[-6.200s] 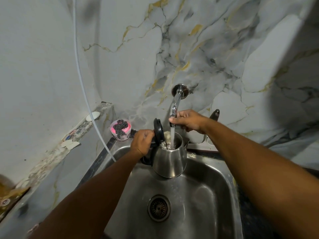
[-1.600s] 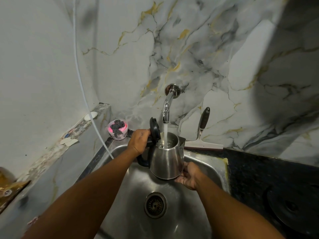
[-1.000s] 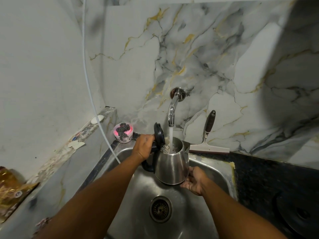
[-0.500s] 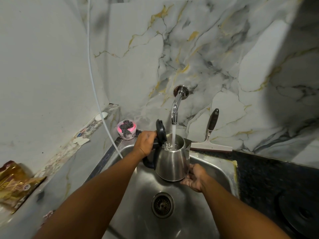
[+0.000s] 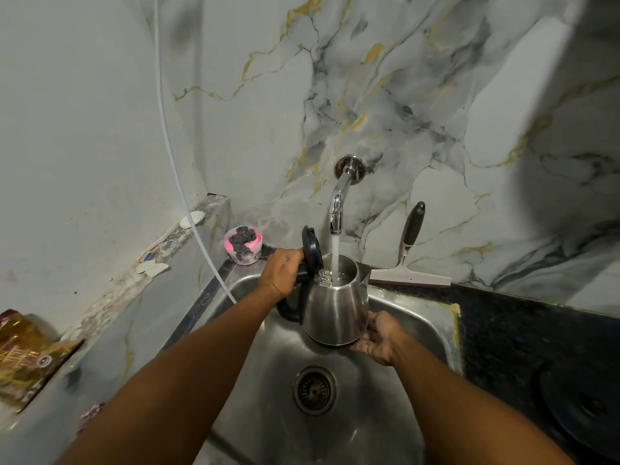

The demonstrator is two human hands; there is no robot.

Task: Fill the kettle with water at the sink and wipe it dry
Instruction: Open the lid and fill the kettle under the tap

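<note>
A steel kettle (image 5: 335, 312) with its black lid (image 5: 312, 252) flipped up hangs over the steel sink (image 5: 432, 317), directly under the wall tap (image 5: 339, 203). Water runs from the tap into the kettle's open mouth and bubbles inside. My left hand (image 5: 280, 273) grips the top of the black handle. My right hand (image 5: 377, 337) cups the kettle's base from the lower right.
A pink tub with a steel scourer (image 5: 243, 245) stands at the sink's back left corner. A squeegee (image 5: 411, 256) leans on the marble wall behind the sink. A white hose (image 5: 174, 156) hangs down at left. A gold packet (image 5: 25, 350) lies on the left ledge; a black stove burner (image 5: 583, 407) is at right.
Six seconds ago my right hand was at the tap; it has since dropped to support the kettle's base. Over the last second the kettle and both hands have barely moved while water keeps running.
</note>
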